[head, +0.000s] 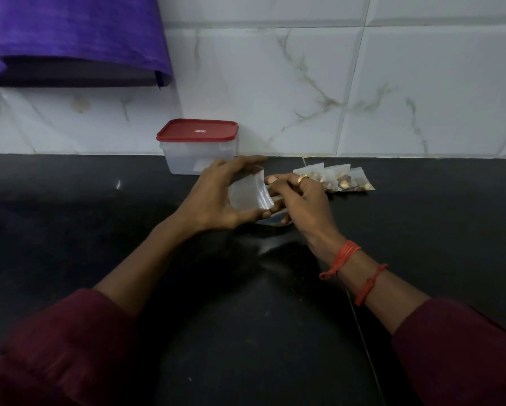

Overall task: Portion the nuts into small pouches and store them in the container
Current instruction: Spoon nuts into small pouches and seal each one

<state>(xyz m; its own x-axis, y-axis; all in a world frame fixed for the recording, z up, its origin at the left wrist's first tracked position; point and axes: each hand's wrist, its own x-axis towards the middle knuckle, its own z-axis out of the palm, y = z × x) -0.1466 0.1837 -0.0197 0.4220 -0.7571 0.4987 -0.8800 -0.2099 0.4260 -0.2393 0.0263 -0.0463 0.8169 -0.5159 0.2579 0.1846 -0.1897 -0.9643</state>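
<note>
- Well, from the head view, the left hand [216,194] was up off the counter with its fingers curled round a stack of empty pouches [250,193], thumb below and fingertips over the top edge.
- Over came the right hand [301,197]: its fingers were bent in against the right edge of that stack, thumb stretched out by the top corner. Whether it actually pinched a pouch, I could not tell.
- A gold ring [303,178] sat on one right finger, and red thread bands [345,256] wrapped the right wrist, above a maroon sleeve [456,347].
- Just under both hands lay a pale dish [275,220], mostly hidden, so its contents did not show.
- Behind the right hand, three filled nut pouches [342,180] lay side by side on the black countertop [70,215], close to the wall.
- Further left, the clear container [199,159] stood against the wall, its red lid [197,130] on; it was just behind the left hand's fingertips and apart from the filled pouches.
- Marbled white tiles [304,83] backed the counter.
- A purple cloth [70,36] hung at the upper left.
</note>
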